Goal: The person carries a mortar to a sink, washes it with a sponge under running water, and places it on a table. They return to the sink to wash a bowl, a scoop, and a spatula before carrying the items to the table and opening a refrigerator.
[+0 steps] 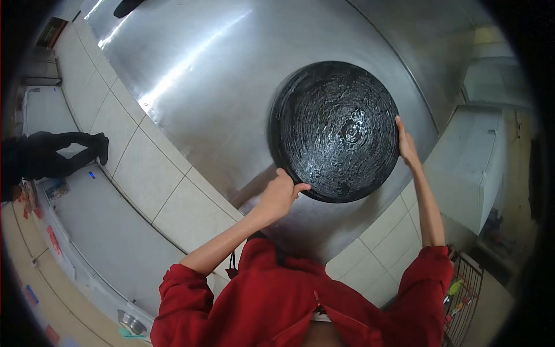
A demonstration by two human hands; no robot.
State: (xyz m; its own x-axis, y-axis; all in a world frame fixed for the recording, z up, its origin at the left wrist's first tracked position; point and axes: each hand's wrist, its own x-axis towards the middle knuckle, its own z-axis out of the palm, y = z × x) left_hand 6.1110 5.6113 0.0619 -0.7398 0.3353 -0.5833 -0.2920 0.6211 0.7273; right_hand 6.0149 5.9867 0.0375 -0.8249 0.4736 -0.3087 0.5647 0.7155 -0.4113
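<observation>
A large round black pan [344,136] with a low rim is tilted toward me over a stainless steel table [214,87]. Its inside looks wet and shiny, with ring-shaped streaks around the centre. My left hand [280,194] grips the rim at the lower left, thumb over the edge and fingers curled behind. At the right side, my right hand [406,143] is closed on the rim, with most of its fingers hidden behind the pan. Whether the pan's underside touches the table cannot be seen.
White chest freezers [115,222] line the left side, with a metal bowl [132,322] on one. Another person in dark trousers [66,153] is there too. A white cabinet [462,168] and a wire rack [462,295] stand at the right. Pale tiles [144,156] cover the floor.
</observation>
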